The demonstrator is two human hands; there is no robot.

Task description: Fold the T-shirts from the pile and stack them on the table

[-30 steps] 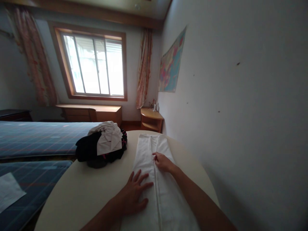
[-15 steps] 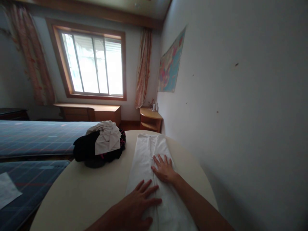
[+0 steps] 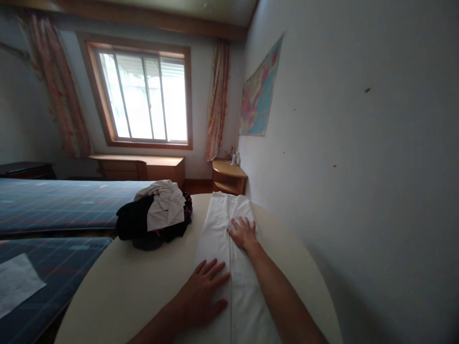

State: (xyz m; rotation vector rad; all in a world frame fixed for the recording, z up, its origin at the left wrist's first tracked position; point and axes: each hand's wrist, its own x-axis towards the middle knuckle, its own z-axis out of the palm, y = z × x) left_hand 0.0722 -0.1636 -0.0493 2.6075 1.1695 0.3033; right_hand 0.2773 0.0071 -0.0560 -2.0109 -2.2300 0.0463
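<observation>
A second ago our right hand [image 3: 244, 233] was pinching the cloth along the middle; now its fingers are fanned out and it rests flat on the white folded garment [image 3: 215, 239], right of the centre seam [image 3: 230, 296]. Our left hand [image 3: 206, 289], which half a second ago reached across that seam, has drawn back to the left of it, fingers spread, palm down on the garment at the lower centre of the frame. The garment lies lengthwise on the cream round table [image 3: 136, 286], and its far end has slid up to the table's far rim. Left of it, the black clothes pile [image 3: 132, 219] with a pale grey cloth [image 3: 167, 205] draped on top sits as it did before. In the middle of the frame, beyond the table, the wooden corner shelf [image 3: 227, 167] bears some small items [image 3: 234, 159] on its top, perhaps little bottles, though they are too small for us to be sure. At the lower left, a sheet of paper [image 3: 19, 282] lies on the blue plaid mattress [image 3: 71, 260].
</observation>
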